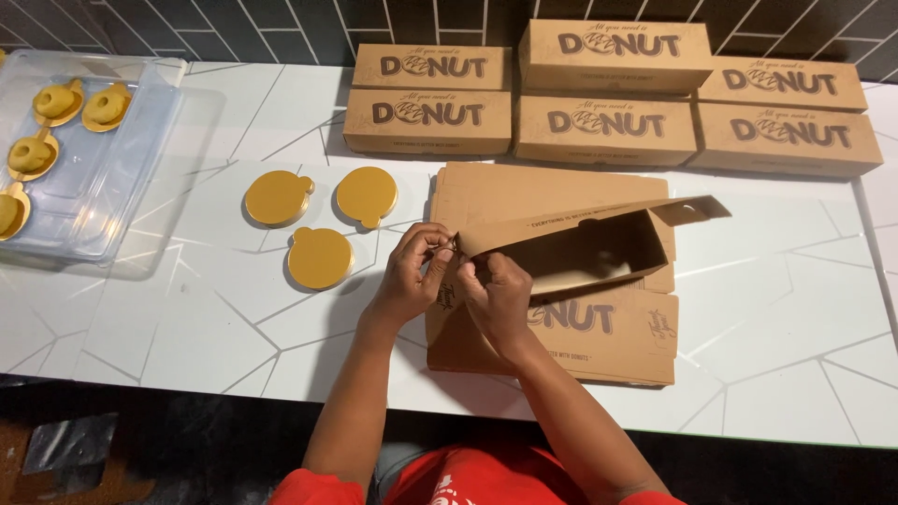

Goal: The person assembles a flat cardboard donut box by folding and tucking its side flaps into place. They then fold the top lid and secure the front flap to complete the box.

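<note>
Bare hands (458, 281) on matte cardboard box (580, 252)

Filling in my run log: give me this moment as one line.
hands: left and right folding box end | under: flat boxes | left: gold discs | back: closed boxes

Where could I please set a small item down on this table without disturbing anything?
Bare table lies right of the open box, and in front of the gold discs. The rear is crowded with closed boxes; the clear tray fills the left end.
</note>
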